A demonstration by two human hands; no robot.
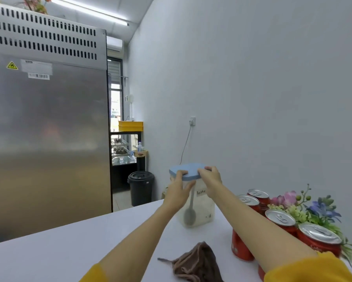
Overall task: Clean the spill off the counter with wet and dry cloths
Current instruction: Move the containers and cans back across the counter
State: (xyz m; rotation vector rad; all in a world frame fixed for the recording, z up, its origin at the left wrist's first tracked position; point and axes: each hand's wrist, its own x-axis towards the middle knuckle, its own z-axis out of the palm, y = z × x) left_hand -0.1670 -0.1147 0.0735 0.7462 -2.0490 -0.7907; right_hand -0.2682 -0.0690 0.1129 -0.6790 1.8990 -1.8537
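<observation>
Head view: both hands reach out over the white tabletop [69,241] to a clear jar [199,208] with a spoon inside, the left hand [179,190] and right hand [210,180] each a grip clasping the edge of its blue lid [186,169]. Nearer than that grip, between the forearms, a crumpled brown cloth [197,263] lies on the tabletop; right of it stand red cans [281,220] beside flowers [313,208].

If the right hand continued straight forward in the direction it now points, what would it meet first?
Nothing new: the right hand already grips the blue lid of the container. Beyond the lid, the grey wall likely comes next, though depth is unclear.
</observation>
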